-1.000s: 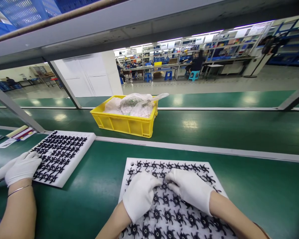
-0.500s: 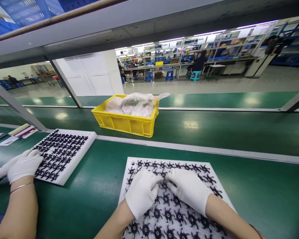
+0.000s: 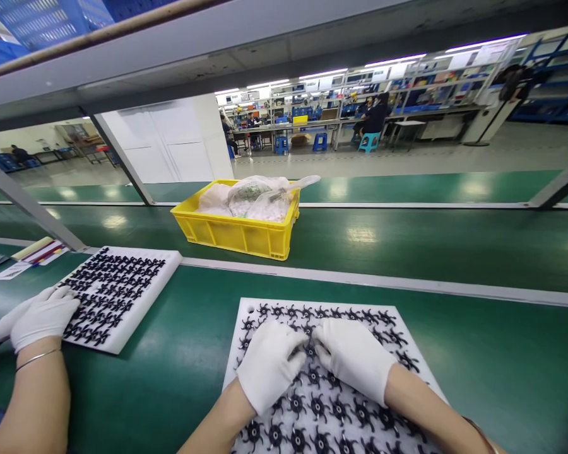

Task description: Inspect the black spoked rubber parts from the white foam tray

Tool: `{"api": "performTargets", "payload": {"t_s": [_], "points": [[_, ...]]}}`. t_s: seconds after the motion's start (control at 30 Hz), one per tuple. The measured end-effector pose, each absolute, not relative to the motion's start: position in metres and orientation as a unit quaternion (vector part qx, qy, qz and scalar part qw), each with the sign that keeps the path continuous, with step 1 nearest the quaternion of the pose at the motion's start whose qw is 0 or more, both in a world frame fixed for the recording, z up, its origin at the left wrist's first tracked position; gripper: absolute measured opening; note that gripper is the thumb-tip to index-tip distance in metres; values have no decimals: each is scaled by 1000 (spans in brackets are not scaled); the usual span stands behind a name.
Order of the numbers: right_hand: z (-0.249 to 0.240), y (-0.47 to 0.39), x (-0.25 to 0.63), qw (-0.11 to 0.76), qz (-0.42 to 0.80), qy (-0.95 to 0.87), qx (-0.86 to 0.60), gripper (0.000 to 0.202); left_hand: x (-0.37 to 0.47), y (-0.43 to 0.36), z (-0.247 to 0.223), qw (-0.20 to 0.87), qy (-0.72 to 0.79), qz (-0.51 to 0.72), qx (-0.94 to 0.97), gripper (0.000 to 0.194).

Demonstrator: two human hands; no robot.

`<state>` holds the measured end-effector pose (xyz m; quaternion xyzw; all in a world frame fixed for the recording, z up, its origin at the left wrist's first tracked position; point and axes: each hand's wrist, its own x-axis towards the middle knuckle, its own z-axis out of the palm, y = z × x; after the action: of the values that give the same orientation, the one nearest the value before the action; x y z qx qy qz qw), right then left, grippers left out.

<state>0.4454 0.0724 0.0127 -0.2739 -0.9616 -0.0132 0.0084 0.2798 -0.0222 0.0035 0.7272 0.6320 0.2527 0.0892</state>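
In front of me a white tray holds rows of small black impellers with curved blades. My left hand, in a white glove, rests over the tray's upper middle with fingers curled and thumb bent in. Facing it from the right is my right hand, also gloved, its fingers curled together and pointing down. The fingertips of both hands meet close around one impeller between them. What, if anything, each pinches is hidden by the gloves.
At left, a co-worker's gloved hands rest on a second white tray of black impellers. A yellow crate with plastic bags stands beyond the pale strip. Papers lie far left. A shelf beam spans overhead.
The view has shifted slightly. Both my hands stay at nearly the same place on the tray, fingers still curled. The co-worker's hands remain on the other tray.
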Motion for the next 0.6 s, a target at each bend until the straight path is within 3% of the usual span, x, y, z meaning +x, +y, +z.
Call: {"api": "performTargets", "payload": {"t_s": [0.2,0.3,0.6], "points": [[18,72,445,11,-17,-963,-268,12,295,-14,8,20,653,106,749,7],[22,72,445,13,-17,-963,-267,13,303,-7,14,-1,649,48,759,11],[26,71,447,31,-17,-963,-266,9,289,7,22,-19,559,48,827,12]]}}
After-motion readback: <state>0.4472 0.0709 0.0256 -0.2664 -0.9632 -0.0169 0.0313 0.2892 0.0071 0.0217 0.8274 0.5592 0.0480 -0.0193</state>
